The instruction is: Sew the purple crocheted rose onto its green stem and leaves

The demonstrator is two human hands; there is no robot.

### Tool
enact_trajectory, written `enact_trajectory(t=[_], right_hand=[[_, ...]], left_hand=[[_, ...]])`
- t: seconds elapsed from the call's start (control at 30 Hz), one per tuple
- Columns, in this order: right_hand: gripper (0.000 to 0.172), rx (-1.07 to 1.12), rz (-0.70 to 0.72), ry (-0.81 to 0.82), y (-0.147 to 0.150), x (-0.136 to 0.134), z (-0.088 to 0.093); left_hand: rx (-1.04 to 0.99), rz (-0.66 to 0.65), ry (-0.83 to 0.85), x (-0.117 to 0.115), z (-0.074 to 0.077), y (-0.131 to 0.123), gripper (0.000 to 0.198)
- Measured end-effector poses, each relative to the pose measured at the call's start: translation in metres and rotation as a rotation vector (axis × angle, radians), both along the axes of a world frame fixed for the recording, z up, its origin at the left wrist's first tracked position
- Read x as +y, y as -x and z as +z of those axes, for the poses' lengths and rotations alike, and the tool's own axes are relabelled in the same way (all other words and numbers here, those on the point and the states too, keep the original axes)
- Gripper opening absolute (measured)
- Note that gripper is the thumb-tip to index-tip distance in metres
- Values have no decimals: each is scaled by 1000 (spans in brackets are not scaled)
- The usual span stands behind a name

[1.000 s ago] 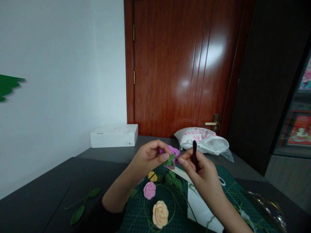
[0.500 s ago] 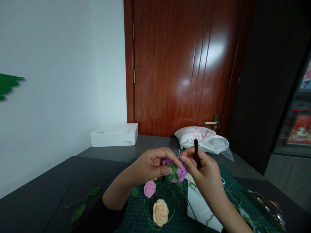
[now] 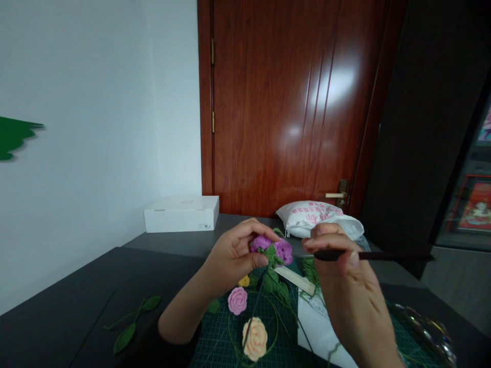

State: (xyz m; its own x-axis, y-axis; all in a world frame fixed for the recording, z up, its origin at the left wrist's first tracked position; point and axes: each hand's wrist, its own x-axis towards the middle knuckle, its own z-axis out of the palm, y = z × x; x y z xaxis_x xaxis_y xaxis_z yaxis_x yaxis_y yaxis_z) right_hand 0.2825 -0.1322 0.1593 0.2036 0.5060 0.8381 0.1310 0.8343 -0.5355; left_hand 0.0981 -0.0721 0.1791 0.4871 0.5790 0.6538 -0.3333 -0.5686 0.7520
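In my left hand (image 3: 238, 250), pinched between thumb and fingers, is a purple crocheted flower (image 3: 284, 252) with a green yarn base and a dark stem hanging below. My right hand (image 3: 341, 260) is to the right of it, apart from the flower, closed around a crochet hook (image 3: 387, 256) with a long dark handle lying level. The hook's tip points toward the flower and is hard to make out. Beneath the hands lie a pink crocheted rose (image 3: 237, 300), a peach crocheted rose (image 3: 255, 340) and a small yellow flower (image 3: 244, 280).
A green cutting mat (image 3: 215, 337) covers the dark table, with white paper (image 3: 322, 332), a pale strip (image 3: 295, 280) and green yarn (image 3: 310, 271) on it. Green leaves (image 3: 125, 338) lie left. Behind stand a white box (image 3: 180, 217) and a white plastic bag (image 3: 307, 214).
My right hand has moved right, away from the flower, and turned the hook from upright to level. My left hand has tilted the flower, showing its green base and stem.
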Motion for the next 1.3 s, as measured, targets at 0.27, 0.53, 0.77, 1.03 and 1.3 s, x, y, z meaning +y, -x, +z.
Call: enact_trajectory(t=[0.27,0.53,0.77,1.03,1.3], right_hand=[[20,-65,19,-41,8,-10,-6],[9,-28,-21,100,19,-11,-8],[6,-131,-73,86,25,-13,-11],[6,-59,-19,86,24,-6,-16],[5,-132,28,-7,18,-1,-17]], left_hand=[[-65,132,-41,-6,-2,-3,30],[-101,215,-102,-9,-3,-9,32],[-77,420,-214,-7,-6,-8,26],[-118,413,-191,-9,-6,-10,28],[-191,343,-144,-8,-5,-12,29]])
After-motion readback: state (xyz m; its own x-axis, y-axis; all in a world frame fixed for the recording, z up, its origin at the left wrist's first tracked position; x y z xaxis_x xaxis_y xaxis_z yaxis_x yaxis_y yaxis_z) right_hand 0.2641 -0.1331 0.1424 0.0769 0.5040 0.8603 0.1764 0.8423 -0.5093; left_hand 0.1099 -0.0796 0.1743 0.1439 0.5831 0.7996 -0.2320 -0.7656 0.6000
